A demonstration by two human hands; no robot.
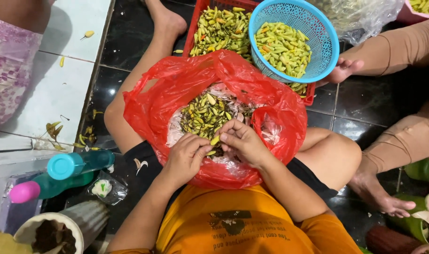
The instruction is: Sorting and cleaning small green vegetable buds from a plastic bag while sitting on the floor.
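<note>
Both hands pinching one small yellow-green chili [215, 140]: left hand [186, 157] and right hand [242, 141] closed on it, over the red bag [153, 101] in the lap. Stem-picking underway, seemingly; needs a twist, then a drop toward the blue basket [318, 35].

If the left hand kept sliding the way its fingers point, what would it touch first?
The left hand points up and rightward at the yellow-green chili pinched between both hands, so it would likely press into that and then the right hand, with the stem pile beyond; depth is unclear.
</note>
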